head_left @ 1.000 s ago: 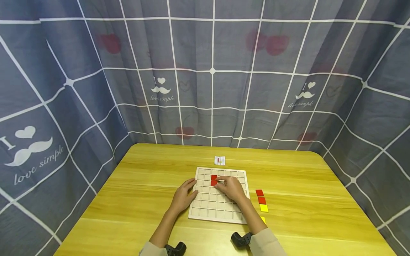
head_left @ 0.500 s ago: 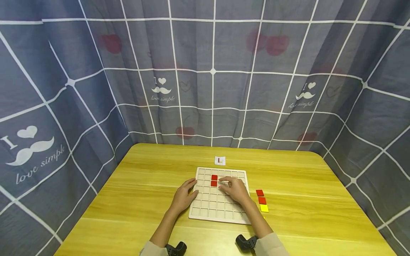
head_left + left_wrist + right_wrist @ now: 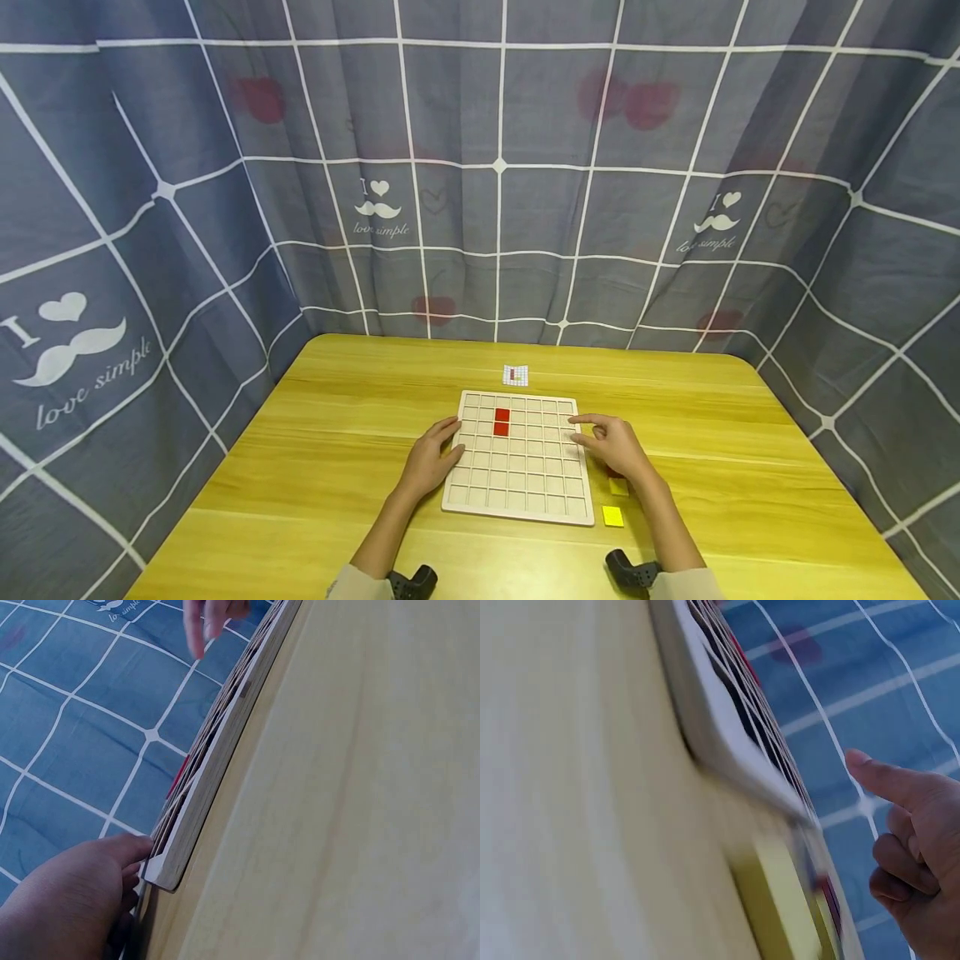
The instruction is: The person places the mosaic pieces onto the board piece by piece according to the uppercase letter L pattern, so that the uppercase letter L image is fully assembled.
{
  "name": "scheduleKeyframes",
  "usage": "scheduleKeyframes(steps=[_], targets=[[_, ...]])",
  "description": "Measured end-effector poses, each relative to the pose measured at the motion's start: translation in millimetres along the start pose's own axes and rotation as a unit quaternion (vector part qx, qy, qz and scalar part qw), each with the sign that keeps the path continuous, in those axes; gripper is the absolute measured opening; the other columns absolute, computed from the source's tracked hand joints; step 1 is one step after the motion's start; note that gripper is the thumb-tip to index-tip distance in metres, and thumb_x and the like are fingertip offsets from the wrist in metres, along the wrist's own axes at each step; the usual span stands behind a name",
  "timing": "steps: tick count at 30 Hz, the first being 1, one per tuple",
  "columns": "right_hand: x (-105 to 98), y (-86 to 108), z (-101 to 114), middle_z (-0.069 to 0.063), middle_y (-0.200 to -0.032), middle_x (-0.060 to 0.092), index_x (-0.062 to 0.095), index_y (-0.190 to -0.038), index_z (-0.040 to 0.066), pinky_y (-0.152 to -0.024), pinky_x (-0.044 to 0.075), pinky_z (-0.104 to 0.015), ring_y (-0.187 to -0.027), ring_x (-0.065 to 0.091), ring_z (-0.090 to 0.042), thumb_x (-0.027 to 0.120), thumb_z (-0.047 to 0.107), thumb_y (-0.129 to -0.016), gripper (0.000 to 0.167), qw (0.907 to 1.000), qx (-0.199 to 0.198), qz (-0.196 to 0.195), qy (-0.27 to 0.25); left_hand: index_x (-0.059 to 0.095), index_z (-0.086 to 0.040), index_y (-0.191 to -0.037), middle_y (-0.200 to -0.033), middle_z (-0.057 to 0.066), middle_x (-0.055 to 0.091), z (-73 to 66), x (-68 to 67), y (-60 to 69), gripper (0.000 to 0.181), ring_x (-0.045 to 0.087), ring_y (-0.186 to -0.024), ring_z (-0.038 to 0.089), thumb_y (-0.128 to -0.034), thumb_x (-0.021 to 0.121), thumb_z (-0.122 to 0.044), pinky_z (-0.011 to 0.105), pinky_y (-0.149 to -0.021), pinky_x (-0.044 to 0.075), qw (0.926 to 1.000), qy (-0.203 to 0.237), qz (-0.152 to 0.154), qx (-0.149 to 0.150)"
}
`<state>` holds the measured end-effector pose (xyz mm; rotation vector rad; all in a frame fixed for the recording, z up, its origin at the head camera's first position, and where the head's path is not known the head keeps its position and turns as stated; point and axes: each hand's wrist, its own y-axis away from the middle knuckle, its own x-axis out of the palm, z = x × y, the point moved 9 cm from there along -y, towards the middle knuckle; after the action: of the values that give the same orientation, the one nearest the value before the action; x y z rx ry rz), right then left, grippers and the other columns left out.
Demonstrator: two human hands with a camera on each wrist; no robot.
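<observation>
A pale wooden grid board lies flat on the table. Two red square tiles sit in adjoining cells, one behind the other, in its upper left part. My left hand rests along the board's left edge, with thumb and fingertips touching the rim; in the left wrist view, a digit of the left hand meets the board's corner. My right hand hovers over the right edge, thumb and index finger apart, nothing between them. Beneath its wrist, a yellow tile is partly covered, and red tiles there are mostly hidden.
Another yellow tile lies right of the board's near corner. Behind the board is a small card printed with a coloured grid. The wooden table ends at a blue checked curtain. Black devices are at both wrists.
My right hand has let go of the nearer red tile and moved right, off the board's middle to its right edge, covering the loose tiles. The left hand has stayed put.
</observation>
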<state>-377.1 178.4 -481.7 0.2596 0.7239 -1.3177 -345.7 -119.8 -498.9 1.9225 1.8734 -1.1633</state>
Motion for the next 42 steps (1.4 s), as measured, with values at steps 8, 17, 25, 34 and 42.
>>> scheduleKeyframes(steps=[8,17,25,34,42], targets=[[-39,21.3,-44,0.003,-0.048,0.028,0.068,-0.11,0.012,-0.037,0.021,-0.021,-0.04,0.021,-0.006,0.072,0.028,-0.08,0.034,0.999,0.039,-0.002,-0.023,0.055,0.002,-0.126,-0.132,0.012,0.05,-1.5,0.4,-0.5,0.043,0.044,-0.122,0.032,-0.0877,0.062,-0.016,0.046,-0.1,0.037,1.0,-0.002,-0.002,0.005],[-47,30.4,-60,0.005,-0.05,0.032,0.07,-0.107,0.012,-0.04,0.025,-0.023,-0.044,0.025,-0.005,0.073,0.028,-0.078,0.033,0.9994,0.031,0.009,-0.01,0.054,0.001,-0.127,-0.132,0.011,0.049,0.9,0.0,-0.8,0.044,0.044,-0.123,0.032,-0.0878,0.062,-0.017,0.046,-0.1,0.036,1.0,-0.001,-0.002,-0.003],[-45,28.3,-58,0.005,-0.051,0.033,0.071,-0.103,0.017,-0.042,0.023,-0.023,-0.046,0.025,-0.006,0.072,0.03,-0.079,0.027,0.998,0.024,0.002,0.058,0.054,0.001,-0.127,-0.133,0.012,0.049,0.4,0.6,0.6,0.044,0.044,-0.123,0.032,-0.0881,0.062,-0.018,0.046,-0.1,0.036,1.0,0.001,-0.002,0.0],[-49,27.9,-59,0.004,-0.051,0.035,0.071,-0.103,0.014,-0.043,0.023,-0.022,-0.046,0.026,-0.008,0.074,0.031,-0.077,0.031,0.9949,0.048,-0.022,0.086,0.054,0.001,-0.127,-0.132,0.012,0.049,-1.1,1.1,0.2,0.043,0.044,-0.123,0.032,-0.0881,0.062,-0.017,0.046,-0.1,0.036,1.0,-0.002,0.0,0.0],[-45,23.4,-43,0.004,-0.049,0.03,0.069,-0.106,0.017,-0.04,0.022,-0.021,-0.043,0.022,-0.008,0.071,0.034,-0.08,0.031,0.9956,0.04,-0.048,0.07,0.054,0.001,-0.127,-0.132,0.012,0.05,0.5,0.4,-0.4,0.043,0.044,-0.123,0.032,-0.0878,0.062,-0.017,0.047,-0.1,0.036,1.0,-0.006,0.0,0.001]])
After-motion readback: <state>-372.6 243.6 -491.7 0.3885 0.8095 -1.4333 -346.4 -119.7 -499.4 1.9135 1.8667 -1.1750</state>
